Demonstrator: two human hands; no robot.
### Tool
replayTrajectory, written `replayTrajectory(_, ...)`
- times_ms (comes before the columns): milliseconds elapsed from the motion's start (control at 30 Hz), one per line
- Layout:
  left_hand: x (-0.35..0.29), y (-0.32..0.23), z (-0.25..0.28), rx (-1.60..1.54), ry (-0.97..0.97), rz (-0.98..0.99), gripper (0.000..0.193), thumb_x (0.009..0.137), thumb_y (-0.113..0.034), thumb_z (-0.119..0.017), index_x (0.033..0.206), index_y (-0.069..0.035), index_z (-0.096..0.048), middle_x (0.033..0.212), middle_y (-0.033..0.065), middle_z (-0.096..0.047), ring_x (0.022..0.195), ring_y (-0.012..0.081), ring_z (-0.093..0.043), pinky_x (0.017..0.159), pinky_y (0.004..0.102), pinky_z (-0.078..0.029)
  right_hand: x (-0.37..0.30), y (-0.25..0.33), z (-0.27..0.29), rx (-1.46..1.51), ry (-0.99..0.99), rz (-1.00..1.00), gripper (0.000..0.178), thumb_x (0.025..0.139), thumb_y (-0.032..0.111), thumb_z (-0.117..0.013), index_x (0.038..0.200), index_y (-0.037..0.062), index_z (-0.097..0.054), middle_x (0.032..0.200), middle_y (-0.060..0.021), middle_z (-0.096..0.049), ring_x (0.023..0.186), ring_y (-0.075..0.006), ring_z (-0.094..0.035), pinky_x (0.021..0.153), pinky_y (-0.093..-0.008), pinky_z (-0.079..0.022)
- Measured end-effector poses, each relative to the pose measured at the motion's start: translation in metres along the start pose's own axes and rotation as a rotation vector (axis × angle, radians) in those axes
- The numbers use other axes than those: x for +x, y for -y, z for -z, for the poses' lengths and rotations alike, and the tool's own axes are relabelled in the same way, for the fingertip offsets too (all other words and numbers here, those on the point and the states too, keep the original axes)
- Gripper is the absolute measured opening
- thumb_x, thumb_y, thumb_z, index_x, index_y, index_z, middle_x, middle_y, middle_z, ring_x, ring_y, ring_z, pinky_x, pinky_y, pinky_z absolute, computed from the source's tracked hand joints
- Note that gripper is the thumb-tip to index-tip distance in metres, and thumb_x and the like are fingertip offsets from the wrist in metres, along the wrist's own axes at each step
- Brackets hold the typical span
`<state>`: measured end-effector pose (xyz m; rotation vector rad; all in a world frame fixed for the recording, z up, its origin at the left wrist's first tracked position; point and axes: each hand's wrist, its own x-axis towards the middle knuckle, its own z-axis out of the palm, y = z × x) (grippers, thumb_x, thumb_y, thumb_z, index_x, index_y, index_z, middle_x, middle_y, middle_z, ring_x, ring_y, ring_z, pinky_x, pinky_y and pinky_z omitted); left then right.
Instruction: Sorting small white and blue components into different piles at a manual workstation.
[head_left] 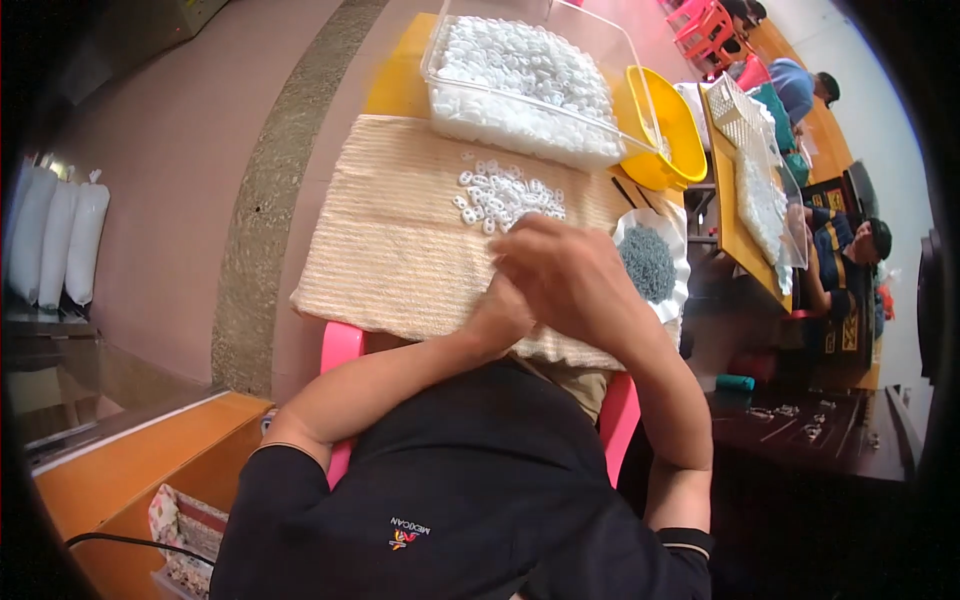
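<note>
My right hand (565,262) lies over my left hand (503,312), just above the near part of the towel-covered table. The right fingers are bent and drawn together. My left hand is closed beneath them, its fingers largely covered. Whatever they hold, if anything, is hidden. Just beyond them a loose heap of small white plastic pieces with holes (505,195) is spread on the beige ribbed towel (390,220). To the right of my right hand sits a white scalloped dish (681,290) filled with tiny grey pieces (648,262).
At the table's far side stands a clear bin (520,140) piled with white pieces, beside a yellow basin (685,135). Two dark thin tools (634,194) lie near the dish. Other people sit at a table (745,235) on the right. White sacks (60,235) stand far left.
</note>
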<state>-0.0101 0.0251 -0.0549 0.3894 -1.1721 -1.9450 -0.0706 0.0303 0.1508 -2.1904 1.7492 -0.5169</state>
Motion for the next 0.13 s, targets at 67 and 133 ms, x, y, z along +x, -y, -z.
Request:
replayTrajectory(67, 0.020, -0.093, -0.022, 0.313, 0.250, 0.739, 0.036, 0.084, -0.007, -0.066, 0.116, -0.001, -0.050, 0.114, 0.0138, -0.056, 0.094, 0.0130, -0.058, 0.072, 0.0270, -0.051, -0.002, -0.054, -0.025, -0.131, 0.010, -0.193, 0.019, 0.081, 0.011, -0.063, 0.097, 0.0045, -0.069, 0.088, -0.0125, -0.065, 0.079, -0.0329, -0.063, 0.069, -0.0391, -0.050)
replayTrajectory(133, 0.011, -0.052, -0.004, 0.012, 0.260, 0.558, 0.053, 0.086, -0.006, -0.062, 0.130, 0.000, -0.035, 0.118, 0.0179, -0.056, 0.092, 0.0116, -0.059, 0.071, 0.0215, -0.052, 0.009, -0.064, -0.035, -0.183, 0.078, -0.234, 0.021, 0.081, 0.014, -0.064, 0.099, 0.0056, -0.069, 0.093, -0.0140, -0.066, 0.080, -0.0328, -0.064, 0.074, -0.0408, -0.050)
